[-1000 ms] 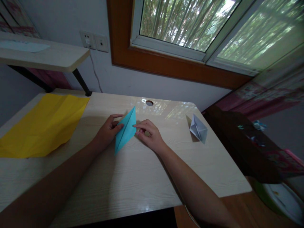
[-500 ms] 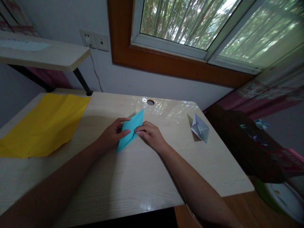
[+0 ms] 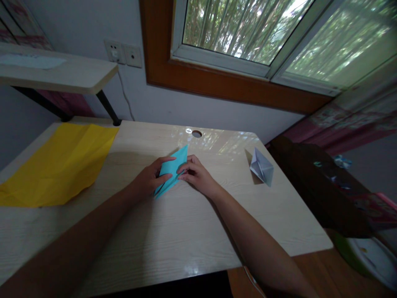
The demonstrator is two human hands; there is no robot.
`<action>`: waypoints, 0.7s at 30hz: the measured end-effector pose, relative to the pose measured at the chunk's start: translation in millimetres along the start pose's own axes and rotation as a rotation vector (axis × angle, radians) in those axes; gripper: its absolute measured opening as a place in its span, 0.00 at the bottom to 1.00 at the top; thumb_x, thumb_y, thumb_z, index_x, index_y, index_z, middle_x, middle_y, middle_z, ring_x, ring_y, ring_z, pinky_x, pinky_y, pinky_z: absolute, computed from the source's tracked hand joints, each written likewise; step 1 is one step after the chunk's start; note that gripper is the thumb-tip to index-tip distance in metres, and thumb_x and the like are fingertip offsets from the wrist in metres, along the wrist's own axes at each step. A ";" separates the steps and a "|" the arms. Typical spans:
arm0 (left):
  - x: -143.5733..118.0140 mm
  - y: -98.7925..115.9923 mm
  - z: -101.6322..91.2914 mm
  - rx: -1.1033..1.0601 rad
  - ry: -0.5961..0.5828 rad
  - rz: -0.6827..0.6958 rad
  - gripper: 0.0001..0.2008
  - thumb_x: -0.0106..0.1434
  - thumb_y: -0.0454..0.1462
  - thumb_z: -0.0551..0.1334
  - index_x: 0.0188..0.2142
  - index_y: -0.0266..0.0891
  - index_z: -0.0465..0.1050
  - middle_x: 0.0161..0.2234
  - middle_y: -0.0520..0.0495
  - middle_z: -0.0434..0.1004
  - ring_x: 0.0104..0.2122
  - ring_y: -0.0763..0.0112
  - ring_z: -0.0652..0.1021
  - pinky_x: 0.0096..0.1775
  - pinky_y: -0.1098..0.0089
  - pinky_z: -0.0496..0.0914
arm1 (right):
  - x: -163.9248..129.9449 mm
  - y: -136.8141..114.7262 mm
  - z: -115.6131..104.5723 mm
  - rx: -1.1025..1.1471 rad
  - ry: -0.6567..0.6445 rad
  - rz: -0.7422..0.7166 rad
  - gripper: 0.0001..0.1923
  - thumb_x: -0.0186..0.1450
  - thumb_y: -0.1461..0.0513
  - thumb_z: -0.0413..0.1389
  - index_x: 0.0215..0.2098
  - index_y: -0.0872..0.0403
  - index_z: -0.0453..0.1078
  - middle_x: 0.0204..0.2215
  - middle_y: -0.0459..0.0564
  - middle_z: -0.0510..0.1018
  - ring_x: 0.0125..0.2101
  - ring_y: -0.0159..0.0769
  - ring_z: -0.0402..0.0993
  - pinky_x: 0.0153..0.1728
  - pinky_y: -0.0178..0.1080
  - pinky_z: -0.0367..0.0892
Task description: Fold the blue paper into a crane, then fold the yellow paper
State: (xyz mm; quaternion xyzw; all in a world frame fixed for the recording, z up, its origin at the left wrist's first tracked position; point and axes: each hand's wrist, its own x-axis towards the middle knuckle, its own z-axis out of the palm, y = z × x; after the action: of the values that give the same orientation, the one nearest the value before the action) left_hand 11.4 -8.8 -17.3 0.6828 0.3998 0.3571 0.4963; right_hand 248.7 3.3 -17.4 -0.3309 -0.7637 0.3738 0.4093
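Observation:
A folded sheet of light blue paper (image 3: 170, 167) is held between both hands, just above the pale wooden desk (image 3: 192, 231). Its pointed ends slant from lower left to upper right, and a gap shows between layers along its lower edge. My left hand (image 3: 151, 176) grips the left side, thumb on the face and fingers at the upper edge. On the right edge, my right hand (image 3: 198, 176) pinches the paper between thumb and fingers; some fingertips are hidden behind it.
A large yellow sheet (image 3: 65, 165) lies on the desk at left. A folded white paper shape (image 3: 261, 167) stands at right. Behind are a raised shelf (image 3: 93, 76), a cable hole (image 3: 196, 133) and the window (image 3: 229, 33). The desk's right edge drops to the floor.
The lower edge of the blue paper has parted, showing a gap between layers. My right hand's fingers have shifted on the right edge. My left hand has moved slightly right.

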 end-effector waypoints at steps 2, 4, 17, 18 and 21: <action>-0.7 -0.5 0.6 0.026 0.014 0.027 0.25 0.66 0.42 0.64 0.62 0.47 0.66 0.38 0.53 0.73 0.32 0.72 0.72 0.34 0.72 0.67 | -0.2 0.5 -1.2 0.031 -0.008 0.016 0.10 0.63 0.52 0.67 0.39 0.48 0.78 0.50 0.52 0.67 0.49 0.40 0.70 0.45 0.42 0.73; -0.9 -1.9 0.7 0.046 0.021 0.048 0.25 0.66 0.42 0.63 0.61 0.46 0.66 0.41 0.51 0.74 0.34 0.71 0.72 0.36 0.71 0.68 | -0.4 1.9 -1.7 0.078 0.003 0.027 0.12 0.62 0.52 0.68 0.39 0.48 0.78 0.56 0.52 0.64 0.50 0.40 0.70 0.45 0.42 0.74; -5.8 -0.7 5.4 0.101 0.085 0.085 0.17 0.67 0.43 0.62 0.54 0.45 0.67 0.29 0.57 0.64 0.26 0.74 0.67 0.29 0.74 0.62 | 0.2 6.5 11.5 0.438 0.156 0.179 0.43 0.51 0.52 0.75 0.56 0.38 0.56 0.63 0.49 0.60 0.38 0.29 0.75 0.38 0.37 0.77; -6.3 0.5 5.8 0.137 0.102 0.088 0.15 0.67 0.43 0.62 0.52 0.44 0.69 0.27 0.58 0.62 0.25 0.75 0.65 0.28 0.74 0.60 | 0.6 6.8 12.2 0.464 0.153 0.180 0.44 0.51 0.52 0.75 0.57 0.37 0.55 0.61 0.49 0.63 0.36 0.28 0.75 0.36 0.36 0.77; -5.9 5.6 6.3 0.225 0.128 0.105 0.09 0.66 0.42 0.62 0.44 0.43 0.71 0.24 0.58 0.61 0.23 0.76 0.63 0.26 0.75 0.58 | 1.8 6.9 15.1 0.541 0.131 0.192 0.50 0.49 0.52 0.76 0.59 0.35 0.50 0.52 0.46 0.71 0.33 0.29 0.75 0.34 0.37 0.78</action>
State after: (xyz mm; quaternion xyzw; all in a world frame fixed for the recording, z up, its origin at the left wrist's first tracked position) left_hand 15.6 -17.6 -13.9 0.7299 0.4319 0.3782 0.3711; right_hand 236.1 3.7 -28.4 -0.3040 -0.5736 0.5786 0.4938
